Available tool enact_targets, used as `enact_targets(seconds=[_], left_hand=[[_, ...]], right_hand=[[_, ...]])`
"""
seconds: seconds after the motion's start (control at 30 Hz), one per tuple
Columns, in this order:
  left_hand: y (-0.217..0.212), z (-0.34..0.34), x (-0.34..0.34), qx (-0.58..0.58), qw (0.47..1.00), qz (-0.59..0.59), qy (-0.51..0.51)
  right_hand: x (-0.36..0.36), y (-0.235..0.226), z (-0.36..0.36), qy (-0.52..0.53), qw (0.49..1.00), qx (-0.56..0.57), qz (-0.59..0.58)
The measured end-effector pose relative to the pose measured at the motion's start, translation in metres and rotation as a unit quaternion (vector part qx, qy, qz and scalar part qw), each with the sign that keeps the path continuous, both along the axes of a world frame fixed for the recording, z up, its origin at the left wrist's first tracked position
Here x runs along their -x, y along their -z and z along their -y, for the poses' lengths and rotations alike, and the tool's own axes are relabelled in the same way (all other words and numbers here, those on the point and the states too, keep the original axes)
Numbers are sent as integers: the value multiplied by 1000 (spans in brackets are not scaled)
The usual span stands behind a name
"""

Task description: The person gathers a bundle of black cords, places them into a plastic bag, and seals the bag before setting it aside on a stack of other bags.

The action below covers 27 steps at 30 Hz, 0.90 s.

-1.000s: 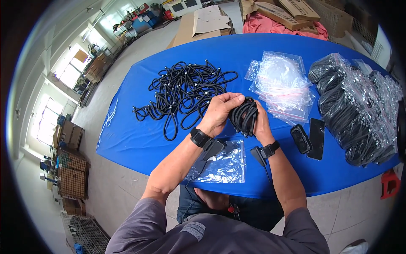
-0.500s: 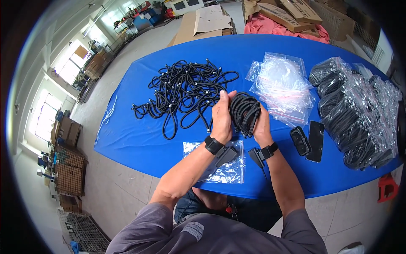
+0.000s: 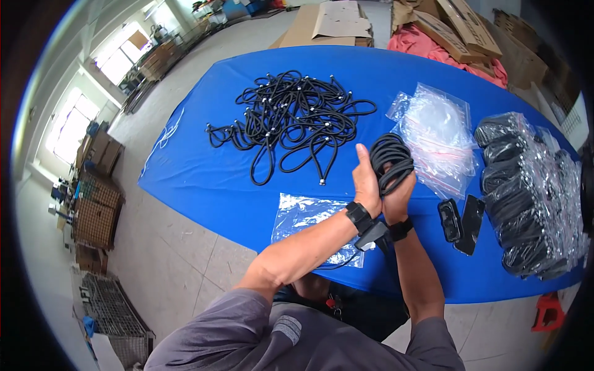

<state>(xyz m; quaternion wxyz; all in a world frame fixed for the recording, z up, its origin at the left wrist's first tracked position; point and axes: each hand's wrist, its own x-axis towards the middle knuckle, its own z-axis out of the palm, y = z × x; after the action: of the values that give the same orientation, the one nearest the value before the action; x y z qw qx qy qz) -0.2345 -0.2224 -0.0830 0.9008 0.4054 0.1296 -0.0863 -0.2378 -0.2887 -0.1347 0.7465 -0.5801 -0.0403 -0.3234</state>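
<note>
A thick coil of black elastic cords (image 3: 391, 157) is held upright over the table. My right hand (image 3: 399, 196) grips it from the right and below, with fingers reaching into the loops. My left hand (image 3: 369, 184) is against the coil's left side, thumb pointing up; its other fingers are mostly hidden. To the left spreads a tangled pile of black cord loops (image 3: 281, 114) with small silvery ends. Just below my hands, a clear plastic bag (image 3: 297, 213) lies flat, partly covered by my left forearm. Black wristbands with grey devices sit on both wrists.
A stack of clear zip bags (image 3: 436, 136) lies beyond my right hand on the blue tablecloth (image 3: 198, 148). Several bagged cord bundles (image 3: 526, 204) fill the right end. Near them lie a black case (image 3: 450, 221) and a dark phone-like slab (image 3: 471, 224). Cardboard (image 3: 328, 28) stands behind the table.
Both hands and the coil have shifted right and slightly down in the picture, with the wrists closer together. The coil has turned, and my right fingers now reach into it. The view has shifted too.
</note>
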Motion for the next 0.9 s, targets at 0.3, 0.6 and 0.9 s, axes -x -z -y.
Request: enact_targets(seconds=[0.3,0.6,0.9], left_hand=[[26,-38,-30,-258,952,130,104],[14,-171,-70,-879,405,247,46],[17,-136,-60,-784,471,330,236]], right_hand=[[-4,-4,14,-2,999,34,16],[-20,21,27,-110,976,-145,-119],[-12,31,30,-62,987,-140,-43]])
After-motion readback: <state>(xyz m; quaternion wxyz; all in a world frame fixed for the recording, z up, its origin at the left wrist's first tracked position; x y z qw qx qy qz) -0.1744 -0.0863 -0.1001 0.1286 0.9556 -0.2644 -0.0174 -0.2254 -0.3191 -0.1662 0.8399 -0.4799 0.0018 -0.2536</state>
